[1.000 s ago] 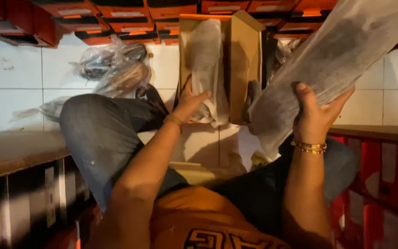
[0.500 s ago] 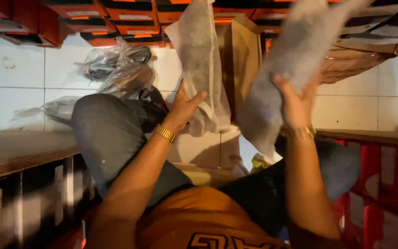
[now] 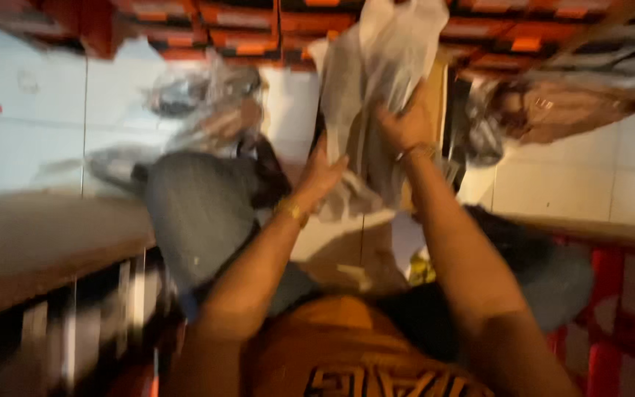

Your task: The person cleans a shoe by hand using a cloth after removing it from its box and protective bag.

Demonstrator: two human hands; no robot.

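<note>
Blurry view, but here is the pale wrapped bundle (image 3: 376, 81), a soft paper-and-plastic package held up at twelve o'clock, in front of an open brown cardboard box (image 3: 435, 95). The right hand (image 3: 406, 121) is clamped on the bundle's middle, fingers dug into the wrapping. The left hand (image 3: 323, 176) is pressed flat against its lower edge at about seven o'clock from the right hand, fingers spread, more bracing than gripping. The two hands are close together, both on that bundle. Out at ten o'clock a crumpled clear plastic bag (image 3: 207, 103) lies on the white tiled floor (image 3: 31, 140). At two o'clock a brown wrapped item (image 3: 560, 110) lies near stacked orange boxes (image 3: 244, 18). Below, the person's grey-trousered knee (image 3: 200, 206) sits at eight o'clock.
</note>
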